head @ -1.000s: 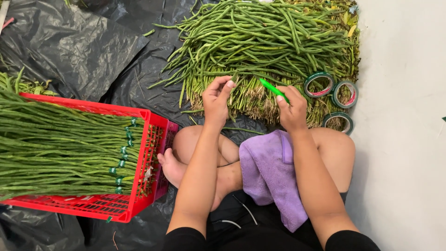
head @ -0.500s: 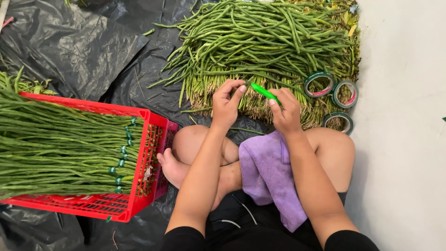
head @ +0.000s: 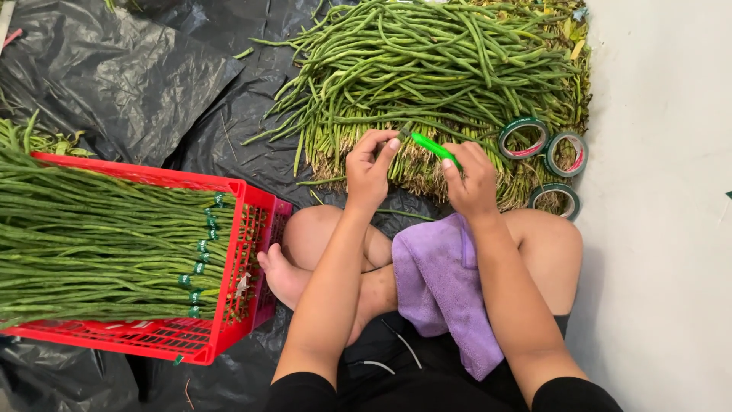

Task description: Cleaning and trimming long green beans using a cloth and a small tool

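Sitting cross-legged on black plastic sheeting (head: 152,76), the person extends both forearms forward over the knees, wrists bent down toward the bean pile (head: 435,69). The left hand (head: 368,169) is curled, thumb and fingertips pinched near the cut ends of the beans; whether it grips a bean cannot be told. The right hand (head: 470,177) is closed around a slim, bright green tool (head: 432,146), which angles up and left toward the left hand's fingertips; the 2 hands are near but apart. The pile consists of long, thin, smooth green pods lying loosely, with pale stem ends facing the person. 3 round rolls of green tape (head: 553,155) rest on the pile's right edge, beside a pale wall. A soft purple cloth (head: 442,282) of terry texture drapes over the right thigh. At left, a red latticed plastic crate (head: 244,252) holds straight, aligned bean bundles (head: 91,236), each ringed with green tape bands.
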